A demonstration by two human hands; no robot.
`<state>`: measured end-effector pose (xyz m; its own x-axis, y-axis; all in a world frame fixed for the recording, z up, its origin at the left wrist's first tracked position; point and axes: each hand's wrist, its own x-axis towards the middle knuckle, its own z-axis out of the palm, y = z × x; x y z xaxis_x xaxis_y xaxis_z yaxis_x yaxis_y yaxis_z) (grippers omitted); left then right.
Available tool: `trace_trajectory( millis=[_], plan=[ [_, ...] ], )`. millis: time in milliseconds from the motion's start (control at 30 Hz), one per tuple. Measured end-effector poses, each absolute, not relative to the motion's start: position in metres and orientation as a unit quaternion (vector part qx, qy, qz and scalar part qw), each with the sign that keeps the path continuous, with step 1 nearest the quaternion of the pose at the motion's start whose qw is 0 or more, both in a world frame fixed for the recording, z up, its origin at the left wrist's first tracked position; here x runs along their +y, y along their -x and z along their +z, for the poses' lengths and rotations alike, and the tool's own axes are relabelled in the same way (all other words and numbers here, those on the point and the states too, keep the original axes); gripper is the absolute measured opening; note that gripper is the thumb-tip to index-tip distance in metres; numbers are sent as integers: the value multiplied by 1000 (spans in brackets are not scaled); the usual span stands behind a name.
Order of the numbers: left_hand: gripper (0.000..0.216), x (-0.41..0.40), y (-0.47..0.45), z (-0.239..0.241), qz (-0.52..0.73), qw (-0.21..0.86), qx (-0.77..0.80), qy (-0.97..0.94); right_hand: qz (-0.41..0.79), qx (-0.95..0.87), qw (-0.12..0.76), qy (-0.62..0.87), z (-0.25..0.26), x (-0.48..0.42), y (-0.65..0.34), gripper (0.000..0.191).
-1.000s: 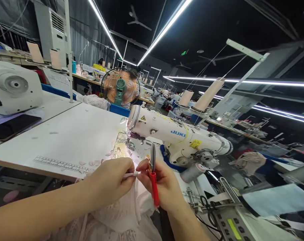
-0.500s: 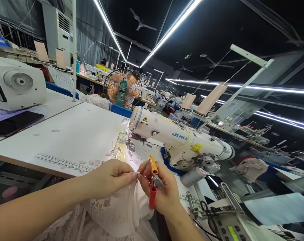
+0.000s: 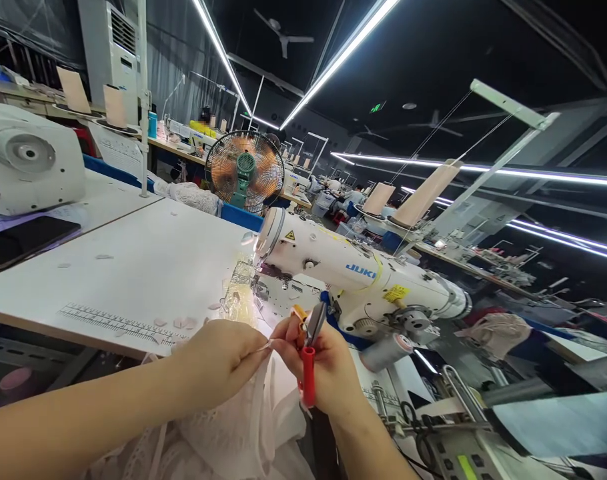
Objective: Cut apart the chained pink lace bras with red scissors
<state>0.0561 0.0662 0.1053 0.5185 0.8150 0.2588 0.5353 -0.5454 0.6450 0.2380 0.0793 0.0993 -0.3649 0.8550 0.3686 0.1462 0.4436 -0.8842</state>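
Note:
My left hand (image 3: 218, 360) is closed in a pinch on a thin white strip of the white lace fabric (image 3: 238, 433) that hangs below both hands. My right hand (image 3: 328, 370) is closed around small red-and-orange thread snips (image 3: 307, 353), blades pointing up, and its fingertips meet the left hand's at the strip. Both hands hover just in front of the white JUKI sewing machine (image 3: 353, 273), near its needle area (image 3: 261, 290).
A white table (image 3: 133, 267) with a printed ruler and small fabric scraps lies to the left. A dark phone (image 3: 23, 240) and another white machine (image 3: 28, 160) sit far left. A fan (image 3: 244, 172) stands behind. Thread cones (image 3: 423, 193) and a control panel (image 3: 463, 453) are at right.
The snips turned in my right hand: blades up, then handles up, now blades up again and tilted right. The white strip between my fingertips looks shorter. Both hands stayed in place.

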Motion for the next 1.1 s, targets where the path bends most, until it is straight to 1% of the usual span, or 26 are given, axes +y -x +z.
trace_trajectory(
  millis=[133, 167, 233, 333, 400, 533, 567, 633, 733, 867, 967, 1100],
  plan=[
    [40, 71, -57, 111, 257, 504, 402, -720, 407, -718, 448, 346, 97, 82, -236, 20],
    [41, 73, -57, 111, 262, 543, 393, -694, 409, -716, 448, 346, 97, 82, -235, 22],
    [42, 76, -57, 110, 278, 582, 380, -663, 415, -708, 450, 352, 97, 84, -232, 26],
    [44, 80, -55, 109, 286, 602, 365, -650, 430, -701, 442, 358, 95, 86, -235, 28],
    [44, 82, -54, 108, 290, 607, 358, -648, 442, -721, 407, 346, 92, 88, -242, 30],
    [42, 87, -50, 105, 293, 624, 371, -622, 448, -796, 253, 320, 79, 88, -262, 44],
    [42, 89, -49, 104, 293, 626, 376, -617, 448, -807, 216, 319, 75, 88, -265, 46],
    [40, 92, -49, 102, 289, 630, 383, -610, 437, -820, 173, 325, 66, 85, -269, 45],
    [35, 97, -49, 100, 272, 633, 405, -600, 401, -828, 153, 360, 58, 81, -270, 36],
    [29, 102, -50, 97, 248, 643, 436, -578, 365, -820, 112, 426, 62, 78, -266, 25],
    [30, 104, -48, 94, 247, 648, 453, -561, 353, -812, 88, 458, 70, 77, -263, 26],
    [31, 106, -45, 93, 249, 680, 445, -527, 360, -799, 86, 473, 73, 75, -261, 30]
  ],
)
